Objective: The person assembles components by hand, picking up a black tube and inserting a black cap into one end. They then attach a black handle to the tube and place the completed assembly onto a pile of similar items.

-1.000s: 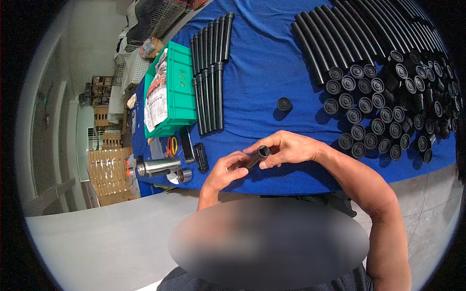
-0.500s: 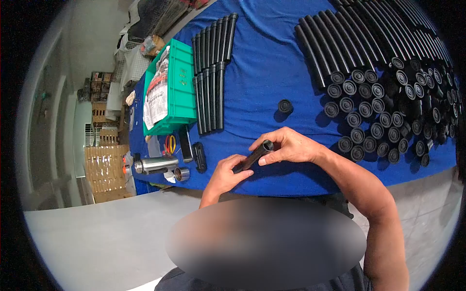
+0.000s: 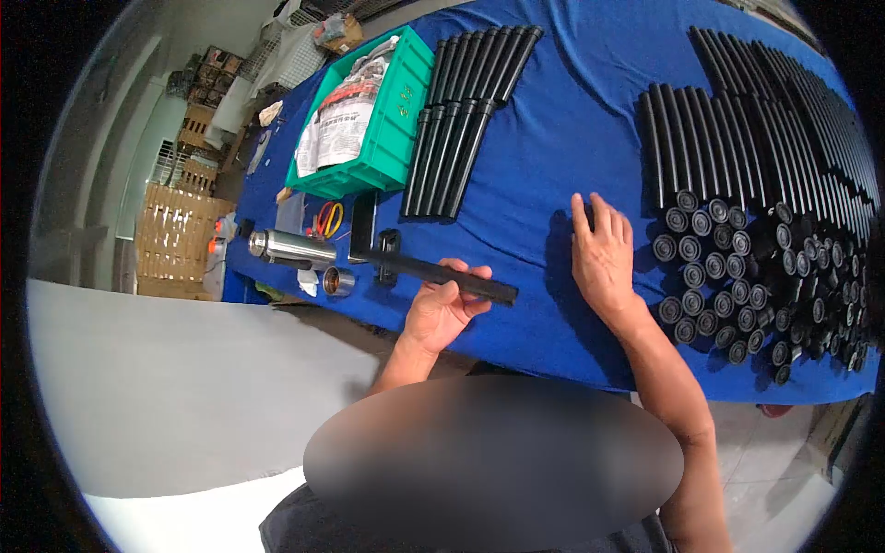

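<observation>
My left hand [image 3: 438,318] is closed around a black tube [image 3: 498,291], its thumb and fingers wrapped about the middle. The tube lies nearly level above the table's front edge, its near end pointing right. Further right, my right hand [image 3: 604,267] reaches over the blue cloth with its fingers stretched out and slightly apart. A small dark piece shows between its fingertips, at the spot of a loose round black cap; the fingers mostly cover it, and a firm grip is not visible.
A blue cloth [image 3: 525,249] covers the table. Several finished-looking tubes [image 3: 452,166] lie beside a green crate [image 3: 392,120] holding newspaper. A steel flask [image 3: 300,247], its cup [image 3: 337,281] and scissors [image 3: 329,219] are at left. Black caps [image 3: 714,265] and rows of tubes [image 3: 701,138] fill the right.
My right hand has left the tube and moved right and forward to the loose cap. My left hand keeps the tube, now turned more level. The view has shifted.
</observation>
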### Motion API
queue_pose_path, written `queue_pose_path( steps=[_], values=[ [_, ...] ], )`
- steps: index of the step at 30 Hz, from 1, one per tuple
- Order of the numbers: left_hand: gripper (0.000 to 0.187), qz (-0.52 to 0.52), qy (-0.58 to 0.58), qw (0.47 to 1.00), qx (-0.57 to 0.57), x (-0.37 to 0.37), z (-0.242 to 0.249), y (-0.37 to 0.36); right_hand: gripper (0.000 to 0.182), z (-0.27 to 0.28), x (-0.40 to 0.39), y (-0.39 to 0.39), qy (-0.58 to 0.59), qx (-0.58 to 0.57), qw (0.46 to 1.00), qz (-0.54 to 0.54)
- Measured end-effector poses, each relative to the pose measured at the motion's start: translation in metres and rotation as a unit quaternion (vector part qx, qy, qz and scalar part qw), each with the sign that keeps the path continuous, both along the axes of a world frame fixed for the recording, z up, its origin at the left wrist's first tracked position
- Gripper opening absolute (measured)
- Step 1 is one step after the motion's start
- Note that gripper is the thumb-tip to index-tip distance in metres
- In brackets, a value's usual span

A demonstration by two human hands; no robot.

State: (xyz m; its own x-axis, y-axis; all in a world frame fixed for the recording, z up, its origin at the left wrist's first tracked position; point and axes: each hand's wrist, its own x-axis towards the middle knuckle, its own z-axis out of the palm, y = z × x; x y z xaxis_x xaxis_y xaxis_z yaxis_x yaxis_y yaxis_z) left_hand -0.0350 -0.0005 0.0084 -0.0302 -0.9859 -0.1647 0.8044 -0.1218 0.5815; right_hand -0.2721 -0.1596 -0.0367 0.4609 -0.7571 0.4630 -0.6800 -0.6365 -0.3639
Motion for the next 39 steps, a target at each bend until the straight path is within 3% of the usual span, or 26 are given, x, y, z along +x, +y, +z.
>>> queue_pose_path(
  steps=[4,5,7,8,9,12,13,16,22,26,32,35,39],
  values=[
    [0.031,0.036,0.066,0.997,-0.023,-0.012,-0.009,-0.001,0.046,0.010,-0.006,-0.001,0.000,0.057,0.998,0.009],
    [0.030,0.044,0.091,0.995,-0.016,-0.015,-0.011,-0.002,0.037,0.015,-0.004,0.001,-0.063,0.035,0.997,0.012],
    [0.029,0.062,0.137,0.989,-0.003,-0.020,-0.013,-0.002,0.034,0.018,-0.004,0.004,-0.192,0.173,0.963,0.078],
    [0.029,0.067,0.138,0.988,-0.007,-0.021,-0.015,-0.004,0.034,0.019,-0.003,0.004,-0.254,0.240,0.930,0.112],
    [0.028,0.071,0.139,0.988,-0.011,-0.021,-0.017,-0.007,0.036,0.022,-0.006,0.001,-0.279,0.424,0.849,0.150],
    [0.025,0.090,0.084,0.992,-0.035,-0.027,-0.021,-0.023,0.037,0.017,0.001,0.007,-0.423,0.568,0.658,0.257],
    [0.023,0.098,0.058,0.993,-0.043,-0.030,-0.023,-0.028,0.040,0.016,0.001,0.007,-0.415,0.592,0.643,0.253],
    [0.025,0.091,-0.001,0.993,-0.078,-0.032,-0.036,-0.043,0.040,0.012,0.003,0.007,-0.402,0.578,0.663,0.255],
    [0.036,0.098,0.002,0.994,-0.044,-0.035,-0.046,-0.054,0.039,0.013,-0.002,0.001,-0.369,0.559,0.698,0.254],
    [0.035,0.096,-0.018,0.994,-0.050,-0.038,-0.045,-0.055,0.037,0.012,-0.001,0.003,-0.326,0.518,0.756,0.233],
    [0.031,0.103,-0.087,0.990,-0.041,-0.038,-0.050,-0.054,0.036,0.011,-0.001,0.006,-0.286,0.499,0.784,0.234],
    [0.030,0.112,-0.106,0.988,-0.033,-0.039,-0.050,-0.052,0.036,0.016,-0.001,0.008,-0.244,0.412,0.845,0.239],
    [0.028,0.131,-0.105,0.985,-0.027,-0.044,-0.048,-0.053,0.035,0.018,0.002,0.013,-0.231,0.365,0.871,0.237]
  ],
)
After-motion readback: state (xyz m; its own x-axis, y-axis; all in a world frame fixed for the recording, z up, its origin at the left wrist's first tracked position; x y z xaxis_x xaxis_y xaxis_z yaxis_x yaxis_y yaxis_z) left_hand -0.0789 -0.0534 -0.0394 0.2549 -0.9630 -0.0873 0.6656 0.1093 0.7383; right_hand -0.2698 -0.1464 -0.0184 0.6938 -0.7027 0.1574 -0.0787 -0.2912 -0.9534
